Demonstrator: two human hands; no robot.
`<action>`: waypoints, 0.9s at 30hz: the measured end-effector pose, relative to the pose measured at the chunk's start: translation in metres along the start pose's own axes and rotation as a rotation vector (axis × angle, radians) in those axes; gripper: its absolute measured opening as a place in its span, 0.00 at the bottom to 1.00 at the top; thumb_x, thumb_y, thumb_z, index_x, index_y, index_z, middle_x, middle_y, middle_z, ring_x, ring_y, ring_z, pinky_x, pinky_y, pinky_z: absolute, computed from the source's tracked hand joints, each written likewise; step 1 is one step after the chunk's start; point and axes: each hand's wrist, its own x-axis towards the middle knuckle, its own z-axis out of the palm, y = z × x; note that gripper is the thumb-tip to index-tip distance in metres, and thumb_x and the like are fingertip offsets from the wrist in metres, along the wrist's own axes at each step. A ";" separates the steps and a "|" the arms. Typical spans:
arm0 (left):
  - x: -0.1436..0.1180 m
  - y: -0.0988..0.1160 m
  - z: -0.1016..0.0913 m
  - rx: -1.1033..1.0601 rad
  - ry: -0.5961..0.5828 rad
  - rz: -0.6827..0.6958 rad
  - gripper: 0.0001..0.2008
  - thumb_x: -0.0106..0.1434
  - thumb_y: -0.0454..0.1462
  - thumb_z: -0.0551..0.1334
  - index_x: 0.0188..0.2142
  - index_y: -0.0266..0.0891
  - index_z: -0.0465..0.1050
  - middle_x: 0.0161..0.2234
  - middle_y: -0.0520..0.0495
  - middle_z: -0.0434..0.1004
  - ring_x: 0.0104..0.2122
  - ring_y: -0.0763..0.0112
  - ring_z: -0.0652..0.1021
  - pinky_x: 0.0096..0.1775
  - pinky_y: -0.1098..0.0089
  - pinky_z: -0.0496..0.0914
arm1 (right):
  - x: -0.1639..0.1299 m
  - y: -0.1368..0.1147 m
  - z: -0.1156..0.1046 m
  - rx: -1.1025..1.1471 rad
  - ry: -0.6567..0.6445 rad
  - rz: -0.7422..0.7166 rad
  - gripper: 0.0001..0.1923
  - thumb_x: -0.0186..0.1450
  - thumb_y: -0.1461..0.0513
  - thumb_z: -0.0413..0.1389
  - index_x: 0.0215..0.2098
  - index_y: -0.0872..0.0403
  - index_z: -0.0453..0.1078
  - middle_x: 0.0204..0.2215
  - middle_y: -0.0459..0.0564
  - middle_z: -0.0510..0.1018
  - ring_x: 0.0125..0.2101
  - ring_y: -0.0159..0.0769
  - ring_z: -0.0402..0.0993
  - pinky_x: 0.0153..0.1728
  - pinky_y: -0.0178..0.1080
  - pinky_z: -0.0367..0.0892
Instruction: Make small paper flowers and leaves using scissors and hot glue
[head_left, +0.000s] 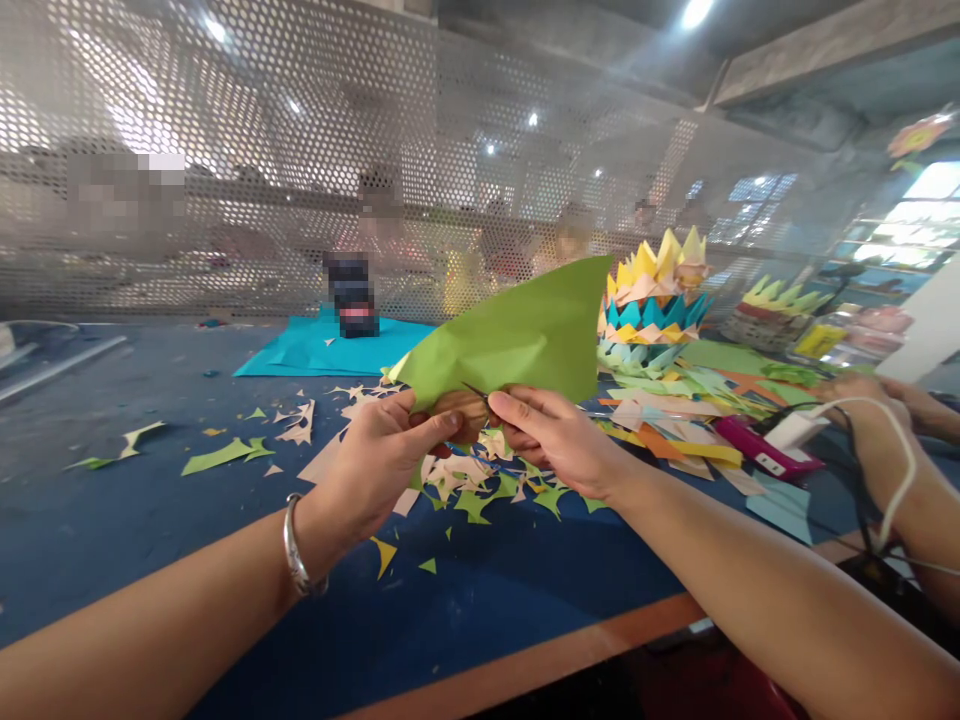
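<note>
- Your left hand (pixel 375 455), with a metal bracelet (pixel 298 548) at the wrist, pinches the lower left corner of the folded green paper sheet (pixel 517 345): thumb on the near side, fingers curled behind it.
- Your right hand (pixel 559 435) grips the sheet's lower edge just beside the left, with its fingers (pixel 525 408) pressed together along the fold. A thin dark blade tip shows between your hands, possibly scissors; I cannot tell which hand works it.
- The risk, as I judge it: both thumbs sit close to that blade tip, so a slip of the paper could bring the edge onto a fingertip. The sheet is held only at its bottom, and its tall far point could flop and skew the cut.
- The green sheet stands upright over the blue table (pixel 150 500), rising away from your fingers to the far right, above the paper scraps (pixel 465 480).
- At the right, another person's hand (pixel 862 395) rests near a pink tool (pixel 754 447) with a white cable; a tug could sweep loose paper your way.
- Farther off stands a layered paper lotus (pixel 652 300), well apart, with a teal sheet (pixel 315 345) at the far left.
</note>
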 end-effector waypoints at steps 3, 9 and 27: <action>0.000 0.000 0.000 -0.023 -0.010 -0.012 0.10 0.54 0.37 0.70 0.36 0.35 0.82 0.33 0.43 0.84 0.31 0.66 0.78 0.32 0.68 0.69 | 0.000 0.000 0.000 0.006 -0.008 -0.006 0.23 0.64 0.44 0.63 0.29 0.53 0.63 0.19 0.35 0.48 0.18 0.24 0.39 0.17 0.32 0.36; -0.001 0.001 -0.001 -0.064 -0.024 -0.035 0.10 0.54 0.37 0.70 0.36 0.34 0.82 0.30 0.44 0.84 0.30 0.66 0.79 0.32 0.69 0.70 | -0.002 -0.003 0.000 0.005 -0.029 -0.015 0.23 0.65 0.45 0.61 0.27 0.51 0.60 0.19 0.34 0.48 0.18 0.24 0.38 0.16 0.33 0.36; 0.001 -0.001 -0.003 -0.132 -0.031 -0.051 0.09 0.51 0.36 0.72 0.34 0.36 0.82 0.29 0.44 0.83 0.28 0.69 0.78 0.27 0.72 0.68 | -0.002 -0.003 0.000 0.013 -0.023 -0.038 0.22 0.65 0.45 0.62 0.28 0.51 0.61 0.19 0.34 0.48 0.18 0.24 0.37 0.17 0.34 0.35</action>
